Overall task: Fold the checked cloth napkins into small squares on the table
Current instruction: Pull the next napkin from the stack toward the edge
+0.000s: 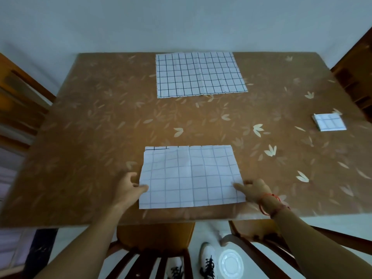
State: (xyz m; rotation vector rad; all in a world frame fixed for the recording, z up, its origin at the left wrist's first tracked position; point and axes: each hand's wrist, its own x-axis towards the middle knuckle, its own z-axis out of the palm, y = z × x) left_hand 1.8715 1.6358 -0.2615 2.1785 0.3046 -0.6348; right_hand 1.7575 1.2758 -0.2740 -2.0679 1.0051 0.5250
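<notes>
A white checked napkin (191,177), folded once into a rectangle, lies at the near edge of the brown leaf-patterned table (100,127). My left hand (130,187) touches its left edge with fingers and thumb on the cloth. My right hand (252,188) rests on the right edge, thumb on the cloth. Whether either hand pinches the cloth is unclear. A second napkin (199,74) lies spread flat at the far side. A small folded square stack (329,122) sits at the right.
Wooden chairs stand at the left (18,101), right (356,81) and near side (153,250). Below the table edge are shoes (207,260) and a white plate (230,262) on the floor. A pale wall backs the table.
</notes>
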